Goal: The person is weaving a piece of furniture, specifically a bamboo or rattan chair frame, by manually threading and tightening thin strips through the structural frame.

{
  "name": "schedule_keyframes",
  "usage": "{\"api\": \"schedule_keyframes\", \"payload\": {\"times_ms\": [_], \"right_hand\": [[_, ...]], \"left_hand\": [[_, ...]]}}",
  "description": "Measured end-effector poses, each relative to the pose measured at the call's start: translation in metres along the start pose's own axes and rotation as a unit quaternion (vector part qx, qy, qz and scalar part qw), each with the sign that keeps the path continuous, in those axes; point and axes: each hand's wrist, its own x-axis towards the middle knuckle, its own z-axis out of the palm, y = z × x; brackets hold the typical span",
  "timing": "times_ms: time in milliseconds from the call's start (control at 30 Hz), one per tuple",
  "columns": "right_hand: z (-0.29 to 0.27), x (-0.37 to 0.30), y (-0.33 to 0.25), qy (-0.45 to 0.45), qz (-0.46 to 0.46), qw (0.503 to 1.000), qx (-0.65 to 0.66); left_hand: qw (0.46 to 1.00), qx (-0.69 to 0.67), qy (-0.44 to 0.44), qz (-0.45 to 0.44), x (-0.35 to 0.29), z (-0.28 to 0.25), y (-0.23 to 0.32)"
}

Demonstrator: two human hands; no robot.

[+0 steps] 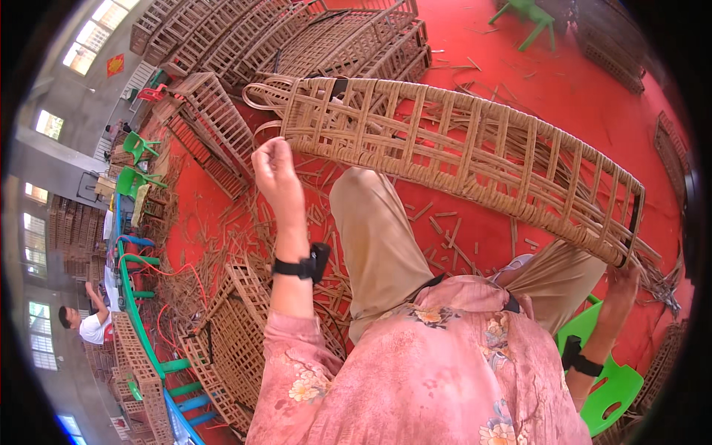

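A long woven basket [460, 141] of brown flat strips with an open grid lies slanted across my lap, its near rim bound with wrapped strip. At its left end, loose loops of wicker strip [261, 96] stick out. My left hand [274, 167] is closed beside that end, its fingertips pinching a curved strip that runs from the basket's edge. At the basket's lower right corner, my right hand [623, 280] grips the rim; most of its fingers are hidden. Dark bands [634, 215] show at the right end of the basket.
Stacked woven baskets [222, 37] stand at the far left, and another basket [230, 341] lies near my left elbow. Strip scraps litter the red floor [475, 200]. A bundle of long strips [586, 196] lies beyond the basket. A green chair [612, 389] is at my right. A co-worker [93, 322] sits far left.
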Motion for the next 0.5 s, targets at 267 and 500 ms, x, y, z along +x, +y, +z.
{"api": "schedule_keyframes", "payload": {"times_ms": [267,500], "right_hand": [[0.068,0.017,0.021,0.15,-0.115,0.982,0.025],[0.09,0.121,-0.005,0.167,-0.082,0.981,-0.056]], "left_hand": [[0.956,-0.275,-0.037,-0.097,0.036,0.044,-0.051],[0.941,-0.304,-0.064,-0.131,-0.015,0.028,0.037]]}}
